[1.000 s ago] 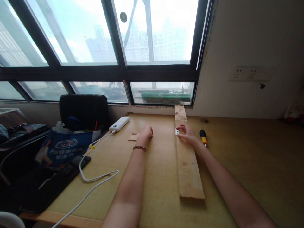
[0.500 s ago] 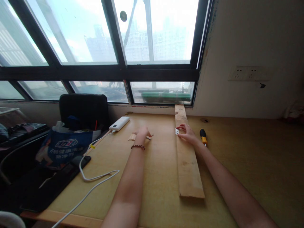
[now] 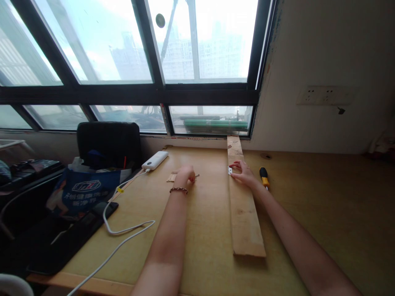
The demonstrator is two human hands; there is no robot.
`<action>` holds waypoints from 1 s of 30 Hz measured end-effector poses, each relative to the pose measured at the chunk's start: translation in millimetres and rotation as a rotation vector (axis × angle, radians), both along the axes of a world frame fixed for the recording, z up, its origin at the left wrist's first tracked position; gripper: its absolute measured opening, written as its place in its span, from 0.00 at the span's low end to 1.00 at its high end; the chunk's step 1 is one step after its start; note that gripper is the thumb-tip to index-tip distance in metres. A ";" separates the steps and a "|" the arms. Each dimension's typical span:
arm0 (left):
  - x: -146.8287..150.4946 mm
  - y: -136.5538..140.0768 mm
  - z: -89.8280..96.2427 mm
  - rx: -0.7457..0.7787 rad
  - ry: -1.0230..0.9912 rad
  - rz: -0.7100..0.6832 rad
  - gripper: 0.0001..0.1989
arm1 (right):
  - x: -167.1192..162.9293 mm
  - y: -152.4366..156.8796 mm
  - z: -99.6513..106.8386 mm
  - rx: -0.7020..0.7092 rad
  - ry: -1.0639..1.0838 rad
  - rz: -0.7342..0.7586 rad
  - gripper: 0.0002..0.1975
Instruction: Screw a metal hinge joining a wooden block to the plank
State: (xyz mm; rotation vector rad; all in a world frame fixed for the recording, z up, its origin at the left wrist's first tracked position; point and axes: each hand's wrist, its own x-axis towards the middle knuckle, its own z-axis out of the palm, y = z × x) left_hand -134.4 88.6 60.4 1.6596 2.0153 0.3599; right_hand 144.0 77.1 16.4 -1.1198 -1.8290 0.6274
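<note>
A long wooden board (image 3: 243, 218) lies lengthwise on the table. My right hand (image 3: 243, 172) rests over it, thumb and fingertips closed on a small silver metal hinge (image 3: 230, 170) at the board's left edge. To the left, my left hand (image 3: 187, 174) is down at the tabletop with its fingers curled together; whatever is between them is hidden. Just past those fingers a small thin screw-like piece (image 3: 198, 176) shows. A flat light-brown scrap (image 3: 171, 177) lies partly behind the left hand. Right of the board is a screwdriver (image 3: 263, 176) with a black and yellow handle.
A white power bank (image 3: 155, 160) with a white cable (image 3: 123, 233) lies on the table's left side. Beyond the left edge stand a black chair (image 3: 108, 142) and a blue bag (image 3: 89, 189). A window frame (image 3: 210, 97) and a wall with sockets (image 3: 327, 95) close off the back.
My left hand's fingers have drawn in and curled over the small pieces on the table. The right hand and the hinge have stayed in place.
</note>
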 end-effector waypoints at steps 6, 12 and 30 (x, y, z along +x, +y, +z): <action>9.1 1.4 -4.9 0.032 0.118 0.079 0.12 | 0.5 0.2 -0.2 0.000 -0.011 0.006 0.21; 8.9 6.6 -12.8 0.025 0.257 0.062 0.09 | 1.2 1.1 -1.3 0.016 -0.028 0.004 0.21; 81.8 -5.1 -15.0 -0.128 -0.679 -0.310 0.18 | 1.7 3.1 -3.9 0.044 -0.012 0.001 0.21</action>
